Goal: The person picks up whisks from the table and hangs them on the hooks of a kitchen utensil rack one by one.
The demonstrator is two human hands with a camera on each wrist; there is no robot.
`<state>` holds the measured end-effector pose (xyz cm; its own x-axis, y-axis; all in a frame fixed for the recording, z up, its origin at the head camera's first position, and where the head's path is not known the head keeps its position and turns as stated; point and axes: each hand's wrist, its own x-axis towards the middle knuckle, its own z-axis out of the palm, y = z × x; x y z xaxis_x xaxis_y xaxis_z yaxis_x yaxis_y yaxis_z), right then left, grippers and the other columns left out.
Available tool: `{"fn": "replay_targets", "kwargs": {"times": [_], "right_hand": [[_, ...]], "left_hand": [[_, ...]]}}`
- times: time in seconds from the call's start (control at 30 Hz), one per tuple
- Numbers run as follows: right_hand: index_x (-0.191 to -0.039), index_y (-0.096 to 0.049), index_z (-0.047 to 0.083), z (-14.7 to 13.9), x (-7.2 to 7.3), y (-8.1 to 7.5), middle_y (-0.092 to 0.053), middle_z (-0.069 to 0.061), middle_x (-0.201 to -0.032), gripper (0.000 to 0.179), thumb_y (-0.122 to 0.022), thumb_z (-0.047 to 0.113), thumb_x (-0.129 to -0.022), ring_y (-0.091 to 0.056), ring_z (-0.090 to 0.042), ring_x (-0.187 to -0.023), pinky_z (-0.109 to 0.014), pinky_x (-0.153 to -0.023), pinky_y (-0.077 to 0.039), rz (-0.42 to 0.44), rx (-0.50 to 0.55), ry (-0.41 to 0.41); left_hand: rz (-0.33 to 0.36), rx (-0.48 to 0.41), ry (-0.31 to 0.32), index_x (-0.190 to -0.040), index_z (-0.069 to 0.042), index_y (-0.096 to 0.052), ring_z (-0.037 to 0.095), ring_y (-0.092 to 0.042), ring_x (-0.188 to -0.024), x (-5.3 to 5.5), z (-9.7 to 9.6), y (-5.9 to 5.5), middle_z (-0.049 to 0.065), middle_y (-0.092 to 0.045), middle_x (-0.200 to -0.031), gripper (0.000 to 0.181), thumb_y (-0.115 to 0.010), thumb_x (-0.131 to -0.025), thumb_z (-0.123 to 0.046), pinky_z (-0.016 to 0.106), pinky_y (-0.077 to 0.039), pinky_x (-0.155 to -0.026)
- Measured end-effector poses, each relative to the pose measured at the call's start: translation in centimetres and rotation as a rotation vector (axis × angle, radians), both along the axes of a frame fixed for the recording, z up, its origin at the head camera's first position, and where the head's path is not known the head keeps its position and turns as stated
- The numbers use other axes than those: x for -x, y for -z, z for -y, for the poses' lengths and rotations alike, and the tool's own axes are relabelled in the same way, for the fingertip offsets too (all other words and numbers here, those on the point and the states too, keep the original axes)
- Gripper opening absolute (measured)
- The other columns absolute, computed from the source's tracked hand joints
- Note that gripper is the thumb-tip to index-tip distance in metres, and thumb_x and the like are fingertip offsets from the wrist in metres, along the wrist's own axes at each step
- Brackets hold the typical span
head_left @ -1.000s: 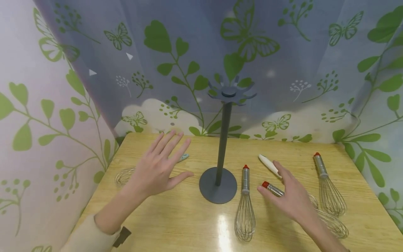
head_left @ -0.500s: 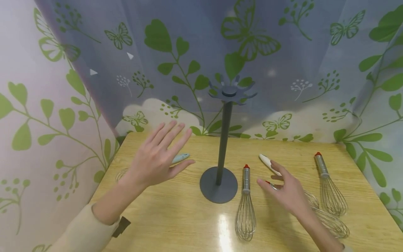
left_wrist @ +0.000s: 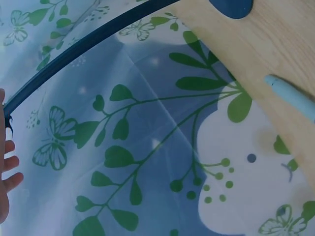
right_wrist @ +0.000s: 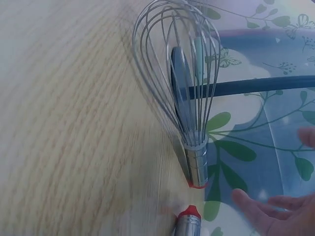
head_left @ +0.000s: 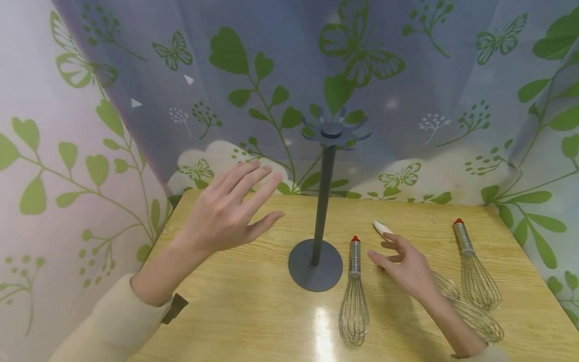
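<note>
Fingers spread, my left hand (head_left: 228, 211) hovers over the table's left part and holds nothing. A light-blue handle (left_wrist: 293, 98) lies on the table in the left wrist view; in the head view that hand hides it. My right hand (head_left: 407, 269) is loosely curved above a whisk (head_left: 477, 319) whose handle it mostly covers. No grip on that whisk shows. Just beyond those fingers lies a white handle (head_left: 381, 228). Between the hands stands a dark rack (head_left: 322, 206) with a round base and a hooked crown. A red-tipped whisk (head_left: 354, 301) lies beside its base.
Another red-tipped whisk (head_left: 477, 276) lies at the right of the wooden table (head_left: 244, 311). A curtain (head_left: 271, 50) with green leaves and butterflies hangs behind the table and along both sides. A small dark piece (head_left: 175, 307) shows by the left sleeve.
My left hand has risen and shifted slightly right, now hiding the light-blue handle and the wire loops at left. My right hand has moved slightly up the view, covering more of the whisk's red-tipped handle.
</note>
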<state>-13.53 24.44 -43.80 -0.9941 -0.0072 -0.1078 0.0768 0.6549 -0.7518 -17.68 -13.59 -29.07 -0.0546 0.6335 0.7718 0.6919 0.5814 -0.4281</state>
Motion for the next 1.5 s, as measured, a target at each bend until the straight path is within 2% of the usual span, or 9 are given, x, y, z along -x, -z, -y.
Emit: {"fn": "replay_targets", "kwargs": {"times": [0.13, 0.27, 0.5, 0.7, 0.87, 1.0, 1.13, 1.33, 1.5], "right_hand": [[-0.163, -0.035, 0.005, 0.1, 0.3, 0.3, -0.055, -0.030, -0.152, 0.086, -0.069, 0.053, -0.100, -0.075, -0.038, -0.115, -0.038, -0.082, -0.066, 0.045, 0.077, -0.012], [-0.164, -0.033, 0.003, 0.0, 0.7, 0.6, -0.054, -0.031, -0.152, 0.085, -0.069, 0.048, -0.101, -0.074, -0.035, -0.114, -0.035, -0.085, -0.066, 0.099, 0.185, -0.018], [-0.163, -0.032, -0.001, -0.1, 1.7, 1.1, -0.056, -0.032, -0.149, 0.080, -0.067, 0.039, -0.104, -0.073, -0.032, -0.116, -0.039, -0.093, -0.066, 0.173, 0.355, -0.023], [-0.162, -0.031, -0.003, -0.3, 2.3, 1.6, -0.055, -0.032, -0.150, 0.079, -0.068, 0.035, -0.104, -0.074, -0.028, -0.115, -0.037, -0.094, -0.065, 0.219, 0.431, -0.017], [-0.162, -0.030, -0.005, -0.3, 2.6, 1.9, -0.054, -0.033, -0.150, 0.077, -0.068, 0.031, -0.104, -0.074, -0.029, -0.116, -0.036, -0.094, -0.065, 0.235, 0.456, -0.019], [-0.162, -0.031, -0.005, -0.1, 2.8, 2.0, -0.054, -0.033, -0.150, 0.077, -0.068, 0.031, -0.104, -0.074, -0.029, -0.116, -0.037, -0.095, -0.065, 0.249, 0.447, -0.020], [-0.161, -0.032, -0.004, 0.1, 3.1, 2.2, -0.055, -0.032, -0.151, 0.076, -0.068, 0.030, -0.104, -0.076, -0.028, -0.112, -0.037, -0.093, -0.065, 0.270, 0.424, -0.014], [-0.161, -0.032, -0.005, 0.2, 3.7, 2.6, -0.057, -0.035, -0.146, 0.074, -0.067, 0.028, -0.105, -0.076, -0.030, -0.110, -0.039, -0.090, -0.066, 0.276, 0.390, -0.019], [-0.161, -0.032, -0.007, 0.2, 4.1, 2.9, -0.060, -0.034, -0.143, 0.073, -0.066, 0.026, -0.105, -0.077, -0.023, -0.102, -0.039, -0.087, -0.067, 0.277, 0.391, -0.023]], "left_hand": [[-0.015, 0.003, 0.032, -0.129, -0.002, -0.069, 0.039, -0.074, -0.107, 0.1, -0.2, -0.7, 0.019, -0.076, -0.115, 0.048, -0.060, -0.105, -0.042, 0.049, -0.063, -0.095], [-0.029, 0.006, 0.046, -0.128, -0.001, -0.069, 0.039, -0.074, -0.107, 0.2, -0.4, -1.4, 0.019, -0.076, -0.115, 0.047, -0.065, -0.102, -0.040, 0.048, -0.064, -0.095], [-0.073, 0.017, 0.072, -0.122, -0.002, -0.073, 0.036, -0.076, -0.106, 0.6, -0.5, -2.5, 0.017, -0.079, -0.111, 0.040, -0.062, -0.104, -0.036, 0.045, -0.064, -0.096], [-0.049, -0.010, 0.080, -0.122, -0.003, -0.074, 0.035, -0.076, -0.106, 1.0, -0.6, -3.3, 0.017, -0.079, -0.111, 0.036, -0.070, -0.099, -0.030, 0.043, -0.065, -0.094], [-0.030, -0.055, 0.121, -0.121, -0.002, -0.075, 0.035, -0.077, -0.103, 1.4, -1.0, -3.7, 0.018, -0.078, -0.108, 0.032, -0.072, -0.095, -0.021, 0.043, -0.066, -0.086], [-0.044, -0.091, 0.157, -0.119, -0.002, -0.075, 0.034, -0.076, -0.101, 1.8, -1.4, -4.1, 0.017, -0.078, -0.106, 0.029, -0.070, -0.097, -0.020, 0.044, -0.066, -0.083], [-0.066, -0.124, 0.191, -0.116, -0.002, -0.076, 0.034, -0.076, -0.100, 2.0, -1.9, -4.6, 0.016, -0.078, -0.103, 0.027, -0.075, -0.092, -0.015, 0.042, -0.066, -0.083], [-0.111, -0.138, 0.191, -0.112, -0.004, -0.077, 0.031, -0.077, -0.098, 2.5, -2.9, -5.4, 0.013, -0.078, -0.101, 0.025, -0.081, -0.088, -0.011, 0.039, -0.067, -0.078], [-0.136, -0.156, 0.208, -0.108, -0.006, -0.078, 0.028, -0.077, -0.095, 2.9, -3.6, -5.9, 0.011, -0.078, -0.098, 0.020, -0.082, -0.089, -0.008, 0.035, -0.066, -0.076]]}}
